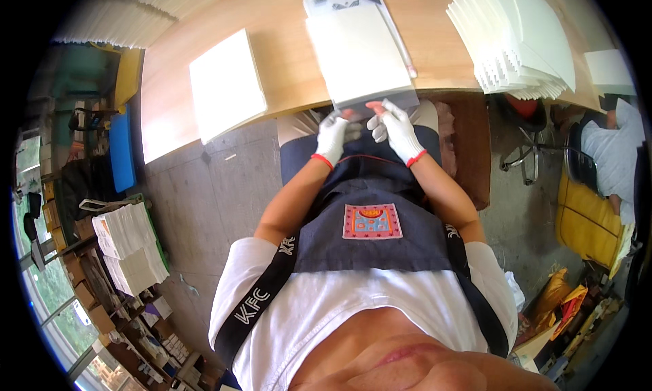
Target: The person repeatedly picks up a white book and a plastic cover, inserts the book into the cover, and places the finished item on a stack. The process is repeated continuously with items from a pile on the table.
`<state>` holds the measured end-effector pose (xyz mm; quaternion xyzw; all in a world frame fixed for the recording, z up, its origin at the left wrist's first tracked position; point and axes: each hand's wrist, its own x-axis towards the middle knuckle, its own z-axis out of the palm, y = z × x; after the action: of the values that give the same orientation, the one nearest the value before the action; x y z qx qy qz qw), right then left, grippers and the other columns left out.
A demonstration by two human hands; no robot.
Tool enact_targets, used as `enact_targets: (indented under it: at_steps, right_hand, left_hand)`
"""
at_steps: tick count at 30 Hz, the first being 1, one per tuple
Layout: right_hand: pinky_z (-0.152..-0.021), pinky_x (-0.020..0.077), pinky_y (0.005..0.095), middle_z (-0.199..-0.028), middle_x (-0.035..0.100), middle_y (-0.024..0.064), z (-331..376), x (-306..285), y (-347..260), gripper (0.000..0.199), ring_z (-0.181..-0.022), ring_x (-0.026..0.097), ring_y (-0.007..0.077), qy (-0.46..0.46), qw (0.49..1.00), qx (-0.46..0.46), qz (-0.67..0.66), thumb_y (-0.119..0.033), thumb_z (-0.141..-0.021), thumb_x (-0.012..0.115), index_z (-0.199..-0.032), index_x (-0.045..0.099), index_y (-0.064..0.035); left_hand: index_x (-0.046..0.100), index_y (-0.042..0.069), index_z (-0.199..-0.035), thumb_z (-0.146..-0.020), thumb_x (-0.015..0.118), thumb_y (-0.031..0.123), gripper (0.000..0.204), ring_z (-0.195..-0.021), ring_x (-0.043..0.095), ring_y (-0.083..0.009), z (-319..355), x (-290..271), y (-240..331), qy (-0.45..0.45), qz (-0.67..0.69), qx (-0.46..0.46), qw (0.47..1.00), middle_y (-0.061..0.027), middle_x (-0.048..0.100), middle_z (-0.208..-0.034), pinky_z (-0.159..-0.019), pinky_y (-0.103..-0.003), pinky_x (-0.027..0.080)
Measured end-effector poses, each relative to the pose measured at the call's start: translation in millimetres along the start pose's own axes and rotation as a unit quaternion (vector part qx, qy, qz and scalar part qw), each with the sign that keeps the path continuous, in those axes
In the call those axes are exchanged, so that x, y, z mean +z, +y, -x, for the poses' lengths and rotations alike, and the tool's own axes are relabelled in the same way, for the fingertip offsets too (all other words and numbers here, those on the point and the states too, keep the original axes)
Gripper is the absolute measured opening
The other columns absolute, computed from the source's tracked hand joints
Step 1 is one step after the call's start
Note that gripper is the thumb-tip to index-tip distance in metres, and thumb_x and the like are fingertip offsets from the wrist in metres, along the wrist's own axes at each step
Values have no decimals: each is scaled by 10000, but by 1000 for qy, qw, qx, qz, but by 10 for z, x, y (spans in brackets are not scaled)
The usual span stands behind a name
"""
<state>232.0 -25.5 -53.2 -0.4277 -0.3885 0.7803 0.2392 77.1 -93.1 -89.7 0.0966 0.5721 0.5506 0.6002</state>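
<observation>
A stack of white sheets (360, 48) lies in a clear plastic sleeve (407, 100) at the table's front edge, the sleeve's near end reaching over the edge. Both my hands wear white gloves with red cuffs, and some fingertips are bare. At the sleeve's near left corner is my left hand (333, 138), fingers bent and partly blurred, so its grip is unclear. My right hand (397, 129) is close to the sleeve's near end, its fingers bent but apart, with nothing visible between them.
Left of the sleeve a white stack (229, 85) sits on the wooden table (288, 72). Fanned white stacks (513, 41) stand at the right, more paper (115, 14) at the far left. A person in a light blue garment (614, 150) sits at the right near a swivel chair (526, 143).
</observation>
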Motion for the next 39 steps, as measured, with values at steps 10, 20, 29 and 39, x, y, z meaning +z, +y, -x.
enact_targets:
  at_steps: [10, 20, 29, 39]
  right_hand:
    - [-546, 481, 427, -732, 645, 125, -340, 521, -97, 160, -704, 641, 292, -38, 634, -236, 736, -256, -851, 514, -904, 486, -107]
    - [-615, 491, 308, -825, 638, 110, 210, -3061, 487, 105, -690, 618, 191, 449, 844, -276, 101, -116, -862, 491, -907, 560, -50]
    - [-856, 440, 368, -1164, 522, 65, 222, -841, -281, 527, -1046, 527, 256, 122, 619, -364, 685, -190, -651, 697, -1155, 547, -150]
    - [-623, 441, 347, -693, 591, 111, -533, -486, 191, 333, -612, 549, 213, 252, 895, -140, 341, -371, -843, 595, -779, 530, -50]
  left_hand:
    - [578, -14, -953, -904, 528, 186, 211, -657, 628, -168, -41, -349, 281, -37, -96, 36, 994, -87, 635, -838, -587, -278, 533]
    - [593, -1, -937, -842, 609, 128, 161, -689, 628, -151, -25, -638, 199, 17, -283, 197, 939, -84, 623, -806, -589, -261, 506]
    - [622, 119, -832, -681, 703, 96, 173, -726, 597, -234, -88, -469, 439, 35, -584, 572, 575, -30, 622, -914, -594, -327, 492]
    - [419, 81, -722, -795, 676, 63, 268, -490, 429, -60, -142, -337, 308, 187, -158, 353, 903, 22, 434, -588, -420, -231, 328]
